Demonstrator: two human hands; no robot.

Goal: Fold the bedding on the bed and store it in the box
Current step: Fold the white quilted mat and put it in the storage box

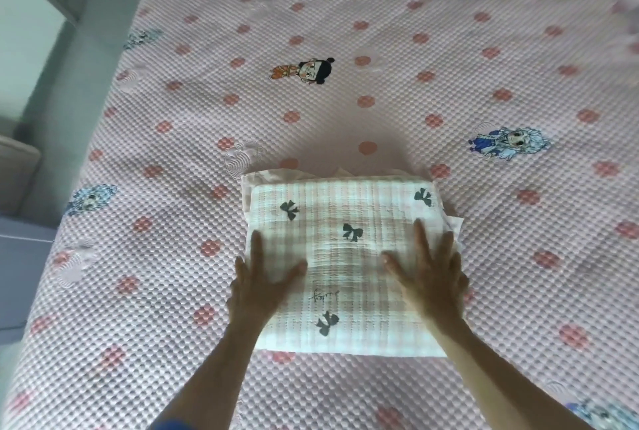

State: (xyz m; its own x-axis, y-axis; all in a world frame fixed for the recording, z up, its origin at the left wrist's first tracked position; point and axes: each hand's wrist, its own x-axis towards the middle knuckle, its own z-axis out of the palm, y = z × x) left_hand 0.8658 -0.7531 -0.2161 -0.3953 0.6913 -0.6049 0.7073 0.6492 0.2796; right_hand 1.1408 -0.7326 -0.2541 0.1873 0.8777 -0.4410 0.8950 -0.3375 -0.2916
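Both my forearms reach up from the near edge of the view, and at their ends my left hand point(264, 277) and my right hand point(427, 269) lie flat on the folded bedding point(345, 257). Neither one grasps anything: the fingers are straight and spread, palms down, pressing the top layer. My left hand covers the bundle's left edge, its fingers partly over the side; my right hand sits at the right edge, fingertips pointing away from me.

That bedding, a pink-and-white check with dark bows, is directly beneath and between my palms, folded into a thick rectangle. Its long axis seems to run away from me, though the wide lens makes that hard to judge. Loose layers peek out past my fingertips at the far edge and beside my right hand, so the fold is not perfectly square. It rests on the bed cover point(380, 49), pink with red dots and cartoon figures, which spreads out on every side of my hands.

I judge the folding is nearly done and I am flattening it. Lifting would mean sliding both hands under the two side edges; both are equally near. No box is in view, so I cannot tell which way to carry it.
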